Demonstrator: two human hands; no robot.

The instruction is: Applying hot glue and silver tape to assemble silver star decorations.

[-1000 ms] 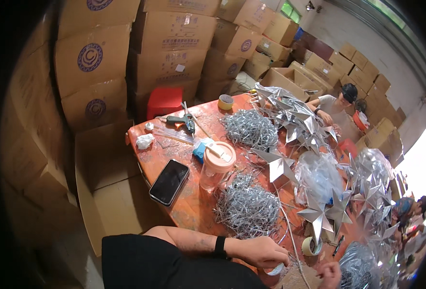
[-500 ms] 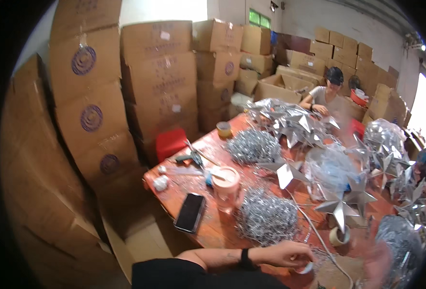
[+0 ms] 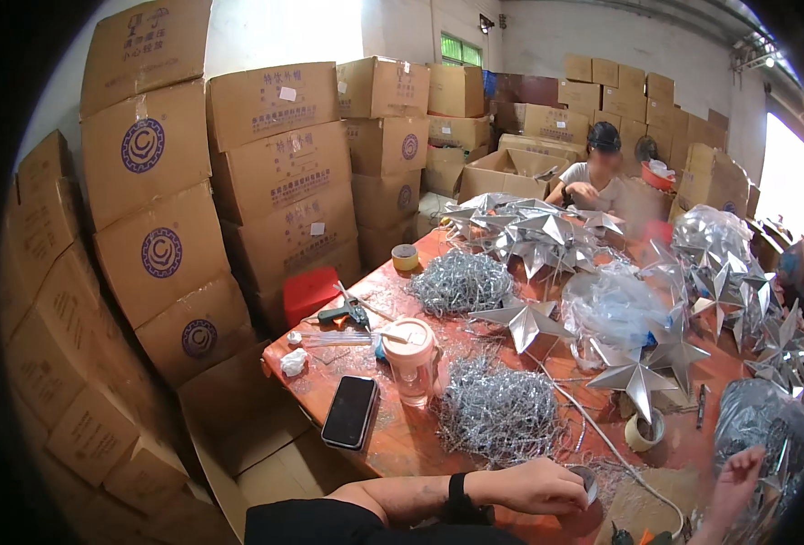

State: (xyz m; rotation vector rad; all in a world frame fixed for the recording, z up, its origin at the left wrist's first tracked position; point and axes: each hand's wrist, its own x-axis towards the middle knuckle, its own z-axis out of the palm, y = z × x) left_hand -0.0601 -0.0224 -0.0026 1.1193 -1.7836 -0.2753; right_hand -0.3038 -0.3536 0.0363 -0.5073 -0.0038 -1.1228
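Note:
My left hand (image 3: 540, 487), a dark band on its wrist, is at the near edge of the red table with fingers bent and closed. By its fingertips is a small, round, pale-rimmed thing (image 3: 589, 485), partly hidden; I cannot make out its kind. At the lower right my right hand (image 3: 738, 472) is raised beside a clear plastic bag (image 3: 758, 422), fingers curled together; what they hold, if anything, is too small to name. A heap of silver tinsel (image 3: 500, 409) lies just beyond my left hand. Near it are a tape roll (image 3: 644, 431) and a silver star (image 3: 636, 380).
A phone (image 3: 349, 412), a lidded pink cup (image 3: 411, 368), a glue gun (image 3: 347, 313) and yellow tape (image 3: 405, 258) lie on the table (image 3: 316, 386). A white cord (image 3: 593, 427) crosses it. Cardboard boxes (image 3: 279, 173) stack at left. Across sits a co-worker (image 3: 602, 177).
My right hand, a blur low at the right before, now shows more clearly beside the plastic bag. My left hand stays by the round thing. The view has shifted slightly.

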